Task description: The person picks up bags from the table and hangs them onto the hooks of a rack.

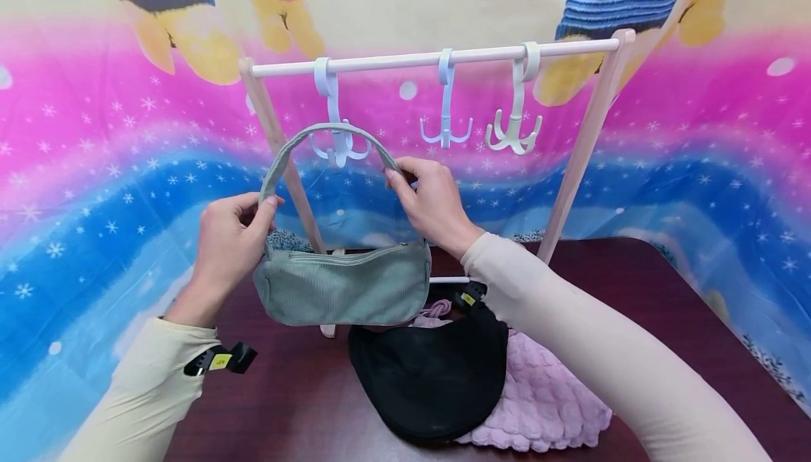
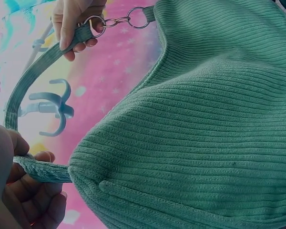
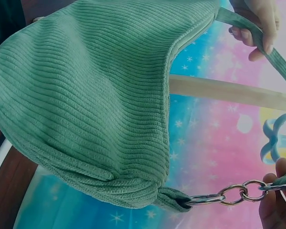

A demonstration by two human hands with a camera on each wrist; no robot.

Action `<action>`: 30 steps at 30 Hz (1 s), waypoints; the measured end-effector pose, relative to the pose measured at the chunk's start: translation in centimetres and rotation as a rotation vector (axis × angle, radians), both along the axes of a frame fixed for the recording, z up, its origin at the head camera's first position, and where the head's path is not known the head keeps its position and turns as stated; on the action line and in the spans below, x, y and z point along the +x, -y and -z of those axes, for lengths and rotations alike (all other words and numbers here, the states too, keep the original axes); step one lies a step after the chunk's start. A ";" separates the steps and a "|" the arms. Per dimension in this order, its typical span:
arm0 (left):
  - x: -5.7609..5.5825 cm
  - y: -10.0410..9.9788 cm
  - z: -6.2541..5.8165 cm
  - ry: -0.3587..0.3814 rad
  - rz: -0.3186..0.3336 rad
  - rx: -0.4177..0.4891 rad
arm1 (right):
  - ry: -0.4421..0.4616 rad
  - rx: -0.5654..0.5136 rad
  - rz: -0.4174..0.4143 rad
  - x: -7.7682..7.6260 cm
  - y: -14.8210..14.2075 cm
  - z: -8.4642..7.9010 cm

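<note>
A green corduroy handbag [image 1: 345, 289] hangs upright from its raised strap, in front of the rack. My left hand [image 1: 231, 240] pinches the strap low on its left side. On the other side, my right hand [image 1: 434, 198] grips the strap near metal rings [image 3: 236, 192] that join it to the bag. Behind the arched strap [image 1: 310, 131] is a pale blue multi-prong hook [image 1: 340, 145]; from the head view I cannot tell whether they touch. In the left wrist view, the bag's ribbed side [image 2: 195, 119] fills much of the picture.
A wooden rack's rail [image 1: 393, 62] bears another blue hook [image 1: 445, 117] and a cream hook [image 1: 514, 124]. On the dark red table [image 1: 253, 406] lie a black bag [image 1: 437, 377] and a pink puffy bag [image 1: 545, 406], the black one overlapping it. A printed cloth [image 1: 82, 166] hangs behind.
</note>
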State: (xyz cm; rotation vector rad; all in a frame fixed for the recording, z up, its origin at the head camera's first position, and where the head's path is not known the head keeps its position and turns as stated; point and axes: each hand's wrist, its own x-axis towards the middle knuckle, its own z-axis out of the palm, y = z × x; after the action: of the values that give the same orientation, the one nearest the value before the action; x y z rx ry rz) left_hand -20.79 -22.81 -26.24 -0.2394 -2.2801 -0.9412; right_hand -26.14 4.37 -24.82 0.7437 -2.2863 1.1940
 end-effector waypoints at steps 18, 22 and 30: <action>-0.1 0.1 0.6 0.035 0.004 -0.021 | 0.027 0.027 0.012 -0.2 0.0 0.6; -0.1 0.2 0.8 0.038 -0.002 -0.024 | 0.024 0.032 0.016 -0.3 0.0 0.7; -0.1 0.1 1.0 0.035 0.001 -0.029 | 0.020 0.040 0.024 -0.3 0.0 1.0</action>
State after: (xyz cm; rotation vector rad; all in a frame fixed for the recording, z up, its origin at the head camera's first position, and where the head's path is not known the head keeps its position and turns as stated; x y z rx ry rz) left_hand -20.91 -22.91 -27.21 -0.2389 -2.3274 -0.9198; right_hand -26.47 4.40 -25.78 0.7202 -2.3350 1.1535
